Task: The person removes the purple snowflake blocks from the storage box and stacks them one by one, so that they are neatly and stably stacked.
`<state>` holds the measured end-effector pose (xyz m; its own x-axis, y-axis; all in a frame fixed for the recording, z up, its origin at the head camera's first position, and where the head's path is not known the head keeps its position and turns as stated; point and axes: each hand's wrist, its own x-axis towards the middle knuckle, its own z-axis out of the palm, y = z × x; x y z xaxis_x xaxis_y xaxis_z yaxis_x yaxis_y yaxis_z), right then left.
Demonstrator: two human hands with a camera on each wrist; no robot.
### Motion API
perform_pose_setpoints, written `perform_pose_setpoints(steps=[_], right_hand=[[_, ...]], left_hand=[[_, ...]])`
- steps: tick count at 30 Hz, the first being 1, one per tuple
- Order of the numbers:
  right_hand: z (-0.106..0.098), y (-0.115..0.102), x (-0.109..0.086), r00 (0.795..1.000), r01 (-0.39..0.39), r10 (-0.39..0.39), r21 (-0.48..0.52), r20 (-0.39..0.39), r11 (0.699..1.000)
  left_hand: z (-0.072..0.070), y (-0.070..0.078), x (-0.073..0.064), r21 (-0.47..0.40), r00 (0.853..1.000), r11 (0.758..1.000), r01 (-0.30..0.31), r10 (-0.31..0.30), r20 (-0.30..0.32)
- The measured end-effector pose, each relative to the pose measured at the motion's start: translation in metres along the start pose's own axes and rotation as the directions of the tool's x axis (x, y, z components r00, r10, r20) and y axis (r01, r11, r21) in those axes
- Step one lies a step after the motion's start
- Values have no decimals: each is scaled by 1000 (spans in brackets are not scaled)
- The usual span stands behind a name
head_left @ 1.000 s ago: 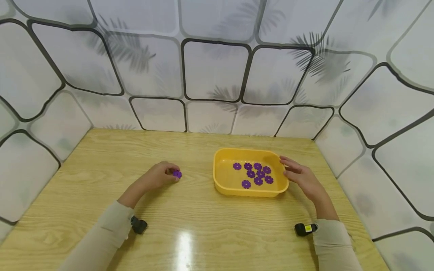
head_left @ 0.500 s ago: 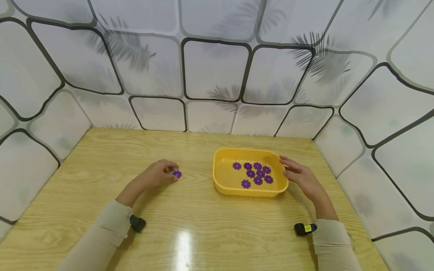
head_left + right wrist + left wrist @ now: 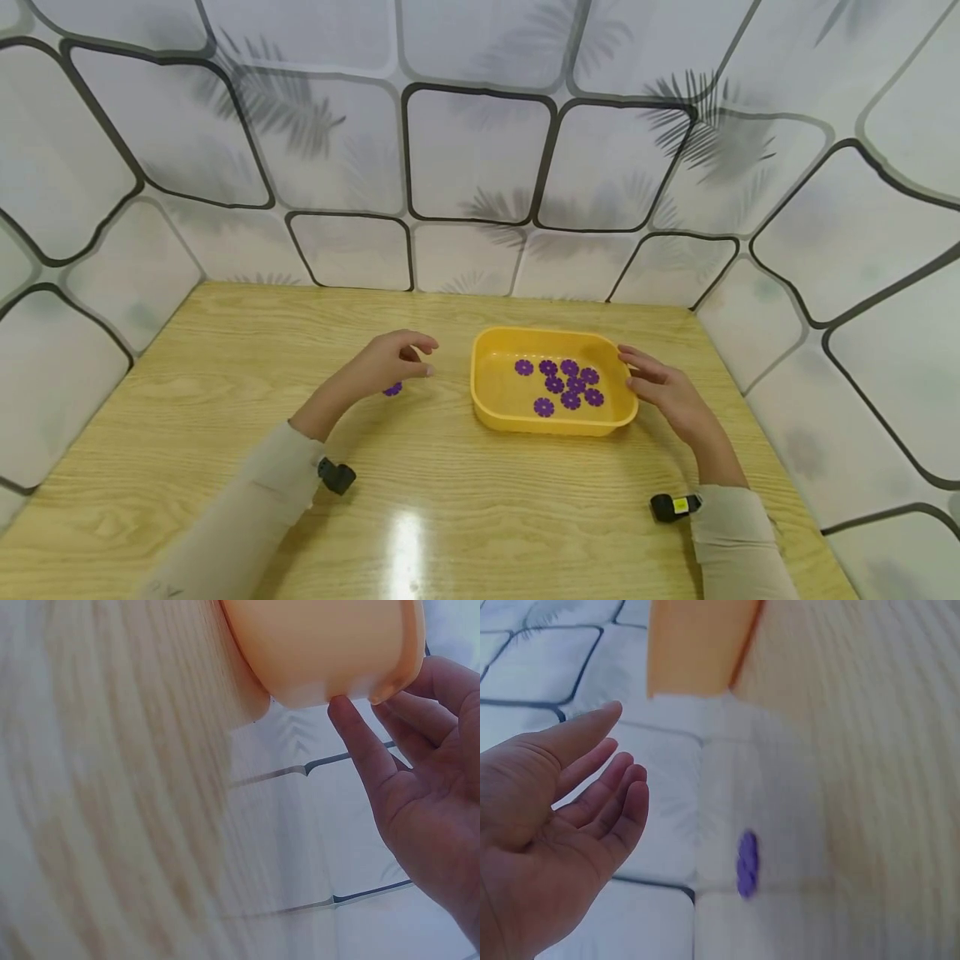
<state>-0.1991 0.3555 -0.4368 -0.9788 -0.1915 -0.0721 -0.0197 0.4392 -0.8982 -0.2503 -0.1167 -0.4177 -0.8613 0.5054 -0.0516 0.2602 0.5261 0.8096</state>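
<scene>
In the head view, my left hand hovers over the table with thumb and fingers apart, holding nothing. Below it, partly hidden, a purple notched plastic disc lies on the tabletop; the left wrist view shows this disc edge-on, away from the open palm. At the right end of a yellow plastic basket, my right hand holds the rim. From the right wrist, its thumb presses the basket's outer wall while the index finger passes behind the rim. Several purple discs lie inside.
The wood-grain table is bounded by a patterned wall at the back and along both sides. Black wrist cameras sit at both cuffs. Bare tabletop lies between the loose disc and the basket.
My left hand has let go of the purple disc, leaving it on the table, and has moved up and right toward the basket. My right hand and the basket stay in place.
</scene>
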Motion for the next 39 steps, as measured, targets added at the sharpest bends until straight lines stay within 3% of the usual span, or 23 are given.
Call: perform_pose_setpoints(steps=[8, 15, 20, 25, 39], right_hand=[[1, 1, -1, 1000, 11, -11, 4, -2, 1000], [1, 1, -1, 1000, 9, -9, 9, 1, 1000], [0, 2, -1, 1000, 6, -7, 9, 3, 1000], [2, 0, -1, 1000, 14, -14, 14, 8, 1000], [-1, 4, 2, 1000, 22, -22, -33, 3, 999]], left_hand=[[24, 44, 27, -73, 992, 992, -100, 106, 72], [49, 63, 51, -86, 975, 983, -161, 172, 143], [65, 67, 65, -104, 965, 983, -153, 171, 199], [75, 66, 76, -136, 945, 976, -172, 203, 258], [100, 69, 93, 51, 907, 976, -209, 175, 382]])
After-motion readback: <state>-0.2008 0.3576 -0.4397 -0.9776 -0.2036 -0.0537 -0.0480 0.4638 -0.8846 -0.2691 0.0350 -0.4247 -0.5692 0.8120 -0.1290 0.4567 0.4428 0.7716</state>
